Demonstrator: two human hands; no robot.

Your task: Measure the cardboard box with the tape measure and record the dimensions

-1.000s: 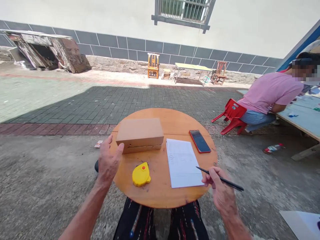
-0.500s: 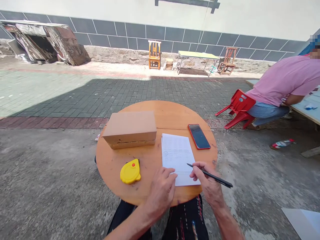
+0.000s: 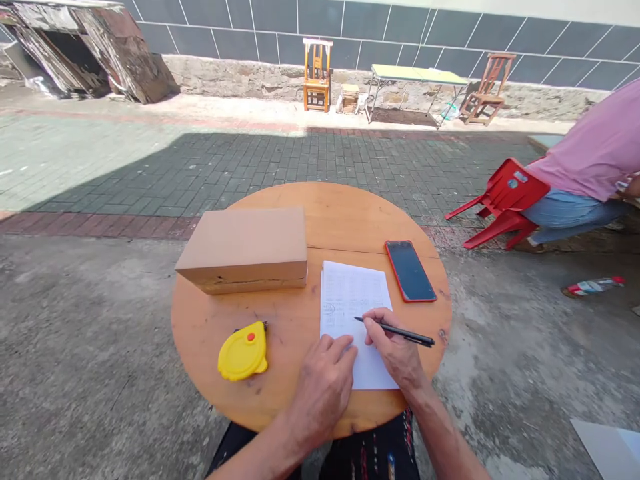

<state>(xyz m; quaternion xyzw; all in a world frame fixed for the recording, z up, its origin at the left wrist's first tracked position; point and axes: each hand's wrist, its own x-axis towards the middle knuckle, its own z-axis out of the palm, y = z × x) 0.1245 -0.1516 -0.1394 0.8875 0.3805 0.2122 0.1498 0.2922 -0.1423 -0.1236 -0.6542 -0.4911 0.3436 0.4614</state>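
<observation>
A black pen (image 3: 407, 334) is pinched in my right hand (image 3: 397, 350), its tip at the written lines on a sheet of white paper (image 3: 373, 373). Rows of faint handwriting and a small circled mark show on the upper half of the sheet. My left hand (image 3: 327, 377) lies on the paper's lower left edge, fingers loosely bent and holding nothing. To the left of that hand is a yellow tape measure (image 3: 240, 357) with a red button. A closed brown cardboard box (image 3: 250, 240) sits behind it, and a red-edged phone (image 3: 411, 270) lies right of the paper.
Everything rests on a round wooden table (image 3: 345, 210). At the right, a person in a pink shirt (image 3: 597, 143) sits on a red plastic chair (image 3: 515, 193). A bottle (image 3: 595, 287) lies on the ground. Chairs and a folding table (image 3: 417, 75) stand along the wall.
My right hand has carried the pen left and up the page, onto the written lines. My left hand stays at the paper's edge. The view has tilted down and come nearer the table.
</observation>
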